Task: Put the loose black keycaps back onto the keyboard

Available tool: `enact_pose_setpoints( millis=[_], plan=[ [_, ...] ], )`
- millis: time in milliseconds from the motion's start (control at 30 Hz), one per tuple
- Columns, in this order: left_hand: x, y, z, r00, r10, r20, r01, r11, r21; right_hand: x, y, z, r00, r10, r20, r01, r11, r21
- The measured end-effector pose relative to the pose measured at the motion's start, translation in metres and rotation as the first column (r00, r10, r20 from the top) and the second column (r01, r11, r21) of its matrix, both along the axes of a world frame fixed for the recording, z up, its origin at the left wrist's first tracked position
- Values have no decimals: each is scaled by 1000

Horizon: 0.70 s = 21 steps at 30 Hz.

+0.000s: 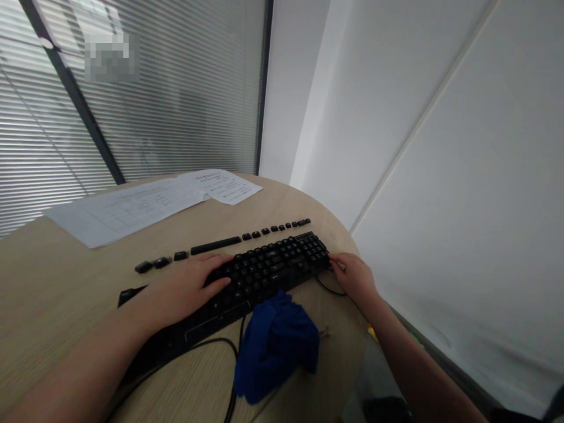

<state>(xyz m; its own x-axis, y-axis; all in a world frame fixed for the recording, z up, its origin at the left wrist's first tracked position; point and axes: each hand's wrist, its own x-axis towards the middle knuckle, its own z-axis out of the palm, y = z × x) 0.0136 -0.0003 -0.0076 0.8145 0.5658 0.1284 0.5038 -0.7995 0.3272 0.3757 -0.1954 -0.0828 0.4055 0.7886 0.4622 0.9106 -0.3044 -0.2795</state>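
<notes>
A black keyboard (pixel 264 273) lies at a slant on the wooden table. My left hand (pixel 194 285) rests across its left part, thumb and fingers stretched out and apart over the keys. At the keyboard's right end, my right hand (pixel 350 273) has its thumb and fingers pinched together at the edge. Beyond the keyboard, loose black keycaps (pixel 265 231) form a line along with a long spacebar (pixel 215 245). A crumpled blue cloth (pixel 279 346) sits on the near side of the keyboard, beside a black cable (pixel 233 352).
Printed paper sheets (pixel 145 205) are spread over the far left of the round table (pixel 282 202). A glass partition with blinds (pixel 189 88) stands behind it. To the right is a white wall (pixel 440 176), close to the table's edge.
</notes>
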Motion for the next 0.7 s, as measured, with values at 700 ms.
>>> enact_pose_setpoints(
  millis=[700],
  plan=[
    [-53,-13,62,908,284,309,-349,920,179,22,-4,-28,984,157,89,-168,976,136]
  ],
)
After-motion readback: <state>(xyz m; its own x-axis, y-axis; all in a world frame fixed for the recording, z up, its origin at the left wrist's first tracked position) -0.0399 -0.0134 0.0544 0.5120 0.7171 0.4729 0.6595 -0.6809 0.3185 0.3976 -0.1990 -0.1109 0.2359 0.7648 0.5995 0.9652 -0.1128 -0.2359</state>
